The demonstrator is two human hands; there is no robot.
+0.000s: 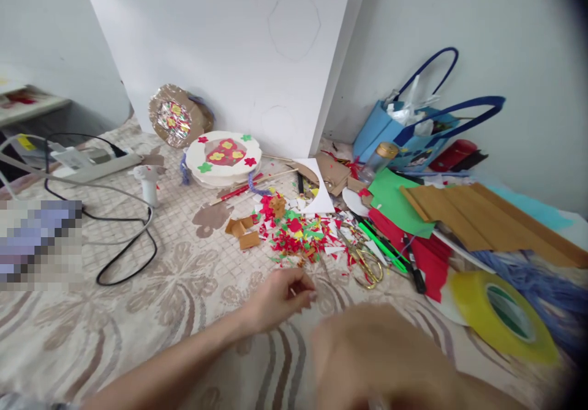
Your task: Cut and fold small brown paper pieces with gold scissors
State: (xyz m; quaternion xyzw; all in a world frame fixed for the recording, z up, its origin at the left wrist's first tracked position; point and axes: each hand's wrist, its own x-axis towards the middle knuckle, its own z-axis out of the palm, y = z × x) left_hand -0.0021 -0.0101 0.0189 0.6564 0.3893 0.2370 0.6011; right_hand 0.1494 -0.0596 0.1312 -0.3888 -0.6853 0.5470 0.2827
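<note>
Floral cloth (160, 287) below a white wall. Paper scraps (301, 238) heaped mid-cloth. Left hand (280, 299) just beside them, fingers pinched narrow, contents too small to tell. Right hand (381, 355) blurred, grip unclear. Scissors (367, 266) right of scraps.

Carrier: beige cloth (184, 287) with a brown flower and stripe pattern; whether a bed or the floor lies under it cannot be told.
Landmark: paper scraps (298, 235), a red, green, yellow and white heap in the middle of the cloth.
Just left of the heap: brown cardboard bits (243, 232).
Just right of it: gold-handled scissors (367, 263), green pen (381, 244), black marker (414, 269).
Behind it: round white disc (223, 155) with paper flowers.
Far left: white power strip (98, 165), black cable (124, 257).
Right: green sheet (395, 198), red paper (427, 250), brown corrugated sheets (482, 220).
Right and nearer: yellow tape roll (505, 315).
Right and behind: blue bag (408, 134).
</note>
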